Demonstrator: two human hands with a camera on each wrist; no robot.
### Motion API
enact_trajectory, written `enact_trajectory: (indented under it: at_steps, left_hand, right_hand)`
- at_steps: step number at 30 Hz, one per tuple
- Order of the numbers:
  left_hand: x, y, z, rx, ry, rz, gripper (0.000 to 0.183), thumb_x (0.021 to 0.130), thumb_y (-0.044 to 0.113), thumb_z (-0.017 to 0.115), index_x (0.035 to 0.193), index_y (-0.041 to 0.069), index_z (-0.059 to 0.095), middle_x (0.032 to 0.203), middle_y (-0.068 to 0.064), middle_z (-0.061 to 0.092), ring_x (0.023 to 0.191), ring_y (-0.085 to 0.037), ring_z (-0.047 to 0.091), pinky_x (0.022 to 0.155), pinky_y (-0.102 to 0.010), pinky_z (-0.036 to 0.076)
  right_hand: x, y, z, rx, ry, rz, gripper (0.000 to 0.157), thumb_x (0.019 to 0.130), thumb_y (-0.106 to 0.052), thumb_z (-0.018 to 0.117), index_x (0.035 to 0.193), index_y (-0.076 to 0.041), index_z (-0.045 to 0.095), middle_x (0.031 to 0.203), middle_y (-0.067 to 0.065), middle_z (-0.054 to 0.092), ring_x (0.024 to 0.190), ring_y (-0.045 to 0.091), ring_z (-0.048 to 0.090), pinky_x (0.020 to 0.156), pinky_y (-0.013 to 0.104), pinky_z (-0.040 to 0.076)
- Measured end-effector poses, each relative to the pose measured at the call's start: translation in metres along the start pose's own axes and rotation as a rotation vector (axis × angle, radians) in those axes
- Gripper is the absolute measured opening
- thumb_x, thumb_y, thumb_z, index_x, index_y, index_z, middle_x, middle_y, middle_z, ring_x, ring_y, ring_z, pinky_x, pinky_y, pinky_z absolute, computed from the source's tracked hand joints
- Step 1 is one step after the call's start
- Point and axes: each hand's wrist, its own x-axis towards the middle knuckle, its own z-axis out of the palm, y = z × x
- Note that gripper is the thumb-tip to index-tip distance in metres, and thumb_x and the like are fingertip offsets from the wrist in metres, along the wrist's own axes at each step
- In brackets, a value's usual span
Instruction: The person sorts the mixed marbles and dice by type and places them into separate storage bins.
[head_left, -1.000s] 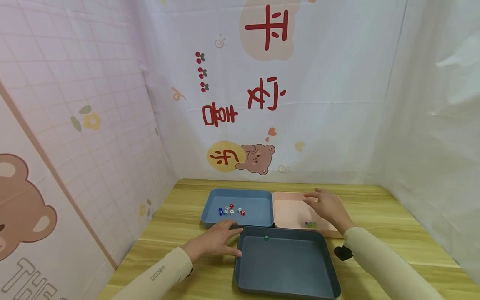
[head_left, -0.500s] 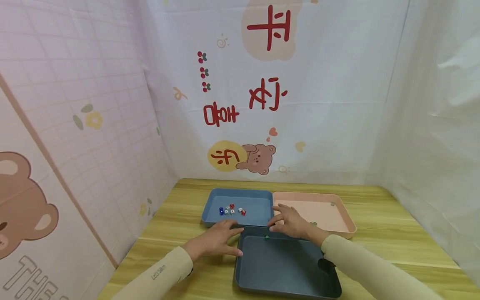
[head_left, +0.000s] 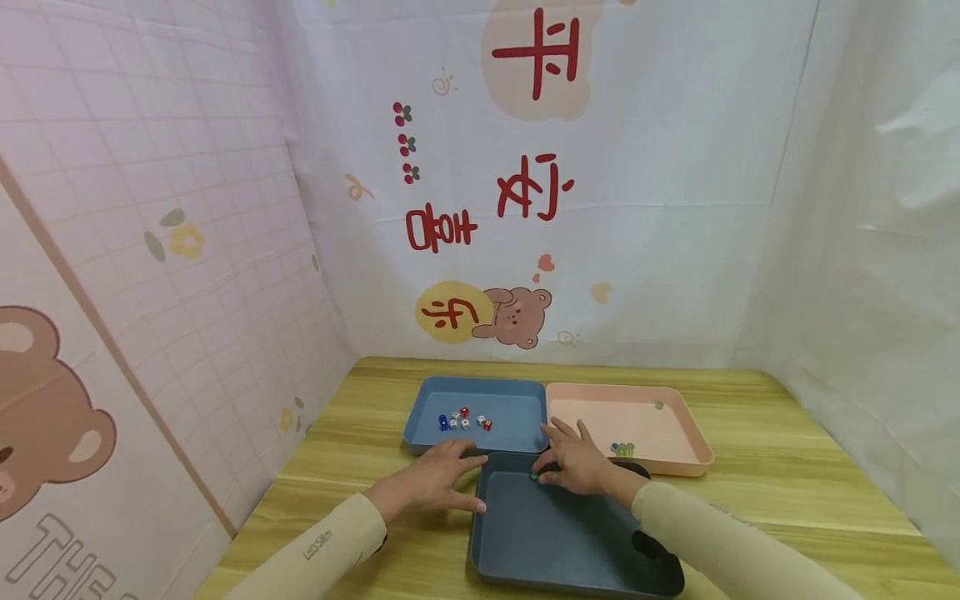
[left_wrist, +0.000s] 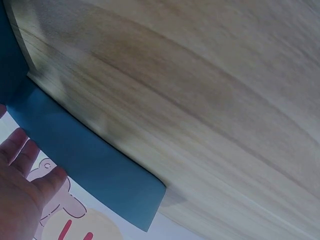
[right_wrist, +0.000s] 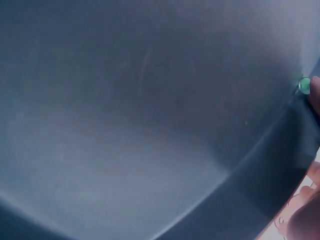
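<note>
My right hand [head_left: 577, 465] reaches into the far side of the dark grey-blue tray [head_left: 570, 542], thumb and index finger closed in on a small green marble [head_left: 533, 477]. In the right wrist view a fingertip [right_wrist: 315, 89] meets the green marble [right_wrist: 304, 85] beside the tray wall; the opposing digit is hidden. The other fingers stay raised. My left hand [head_left: 433, 483] lies spread at the dark tray's left rim and far left corner, holding nothing. The left wrist view shows its fingers [left_wrist: 50, 182] next to the blue tray's wall [left_wrist: 90, 150].
Behind the dark tray, a blue tray [head_left: 510, 400] holds several red, white and blue dice [head_left: 465, 424]. To its right, a peach tray [head_left: 667, 433] contains several green and blue marbles [head_left: 622, 449], with another marble [head_left: 659, 406] near its back. Fabric [head_left: 637, 208] hangs behind the wooden table [head_left: 787, 467].
My right hand has come from over the peach tray, left and toward me, down to the green marble. One marble in the peach tray has rolled slightly. The left hand has stayed put.
</note>
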Motion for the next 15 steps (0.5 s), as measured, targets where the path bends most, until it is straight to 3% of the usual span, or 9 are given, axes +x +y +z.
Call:
enact_trajectory:
  at_steps: [7,15]
  left_hand:
    - [0.0008,0.0004,0.0005,-0.001,0.000,-0.005,0.083,0.086,0.068,0.061,0.151,0.018,0.045,0.153,-0.012,0.036,0.142,-0.032,0.032,0.113,-0.052,0.029]
    - [0.0000,-0.0003,0.0001,0.008,0.003,0.006,0.085,0.086,0.071,0.058,0.151,0.018,0.045,0.153,-0.012,0.037,0.141,-0.032,0.033,0.113,-0.051,0.030]
  right_hand:
    - [0.0010,-0.0021,0.0085,-0.072,0.034,-0.038,0.014,0.083,-0.033,0.079,0.095,-0.026,0.080,0.145,0.024,0.047,0.140,0.049,0.030,0.102,0.079,0.013]
    - [0.0012,-0.0025,0.0043,-0.040,0.054,0.010,0.010,0.084,-0.034,0.079,0.091,-0.027,0.080,0.147,0.021,0.046,0.142,0.046,0.028,0.106,0.077,0.011]
